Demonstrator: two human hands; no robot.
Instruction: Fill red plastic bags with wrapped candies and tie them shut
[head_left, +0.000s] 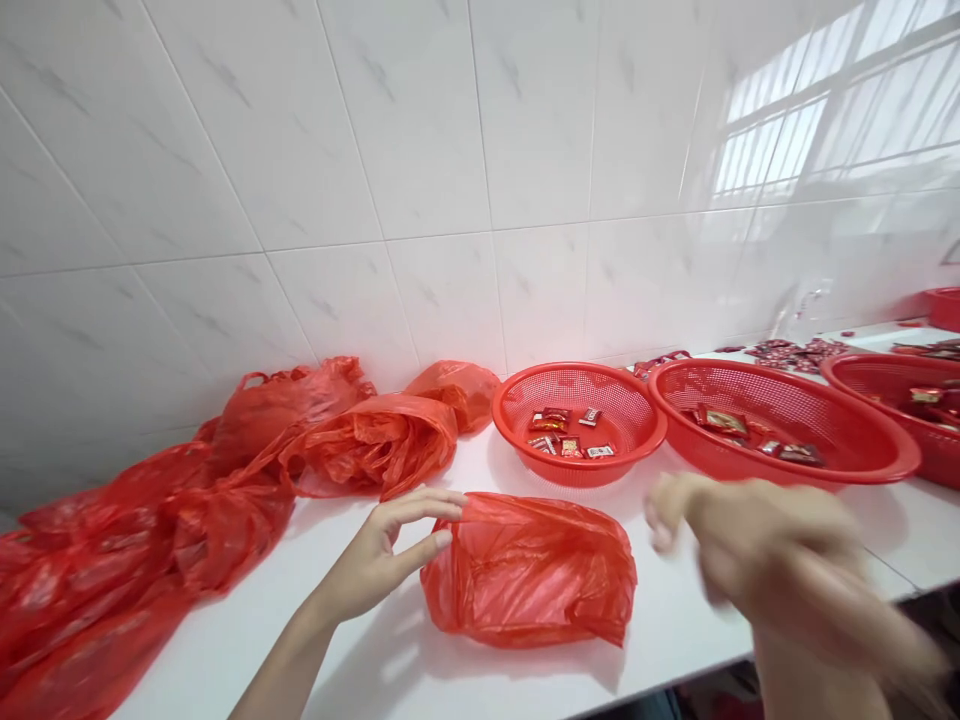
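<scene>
A red plastic bag (540, 570) lies on the white counter in front of me, its mouth spread open towards me. My left hand (386, 540) is at the bag's left edge, thumb and fingers apart, with the fingertips at the rim; whether they press on the film is unclear. My right hand (772, 540) is smeared by motion to the right of the bag, in front of the large red basket (892, 455). Its fingers are too blurred to show whether it holds anything. Behind the bag, a smaller round red basket (504, 410) has several wrapped snacks (570, 447) in it.
Full or crumpled red plastic bags (247, 480) line the left side along the tiled wall (442, 290). Another red basket (847, 385) with wrapped pieces stands at the far right. Loose small packets (799, 355) lie behind the baskets. The counter's front edge (675, 680) runs close to me.
</scene>
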